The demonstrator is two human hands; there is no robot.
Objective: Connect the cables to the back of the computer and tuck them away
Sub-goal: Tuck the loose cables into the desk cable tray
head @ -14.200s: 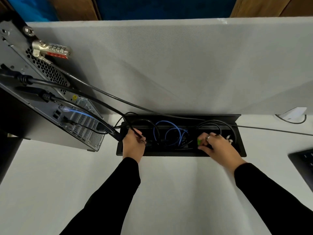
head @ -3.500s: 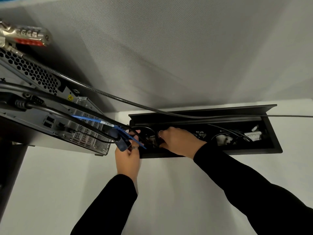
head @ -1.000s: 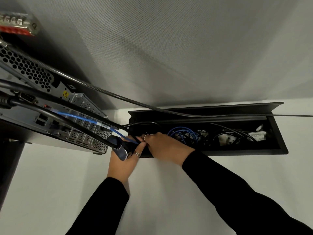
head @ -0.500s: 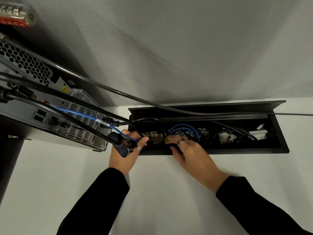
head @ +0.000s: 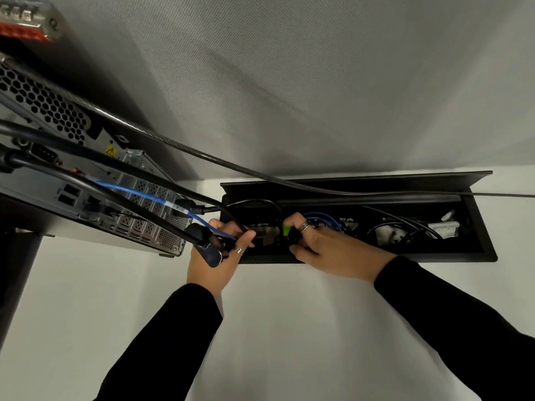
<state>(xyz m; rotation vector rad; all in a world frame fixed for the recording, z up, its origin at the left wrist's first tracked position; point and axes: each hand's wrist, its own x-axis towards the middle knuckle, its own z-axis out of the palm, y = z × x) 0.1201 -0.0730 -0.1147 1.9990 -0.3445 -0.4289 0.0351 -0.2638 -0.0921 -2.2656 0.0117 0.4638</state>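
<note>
Head view: the computer [head: 95,180] sits at the left on the white bench [head: 275,328] with its rear panel turned toward the camera; its left part runs out of frame. Several black cables [head: 136,169] and one blue cable [head: 144,195] leave that panel and slope down toward the open black cable tray [head: 489,256] sunk in the bench against the grey partition [head: 318,82].

The left hand [head: 217,256] is at the tray's left end, fingers curled round the bundle of black cables and the blue cable where they reach the tray; a dark plug end crosses it and hides part of the hold. The right hand [head: 327,250] reaches into the tray just beside it, fingers bent round something dark with a small green part [head: 286,228]; what it is cannot be made out.

Deeper in the tray lie blue coils [head: 327,219] and black loops, mostly lost in shadow. A thicker dark cable [head: 202,153] crosses above the tray and runs off the right edge. A lock-like metal piece [head: 26,21] at top left is cut off.
</note>
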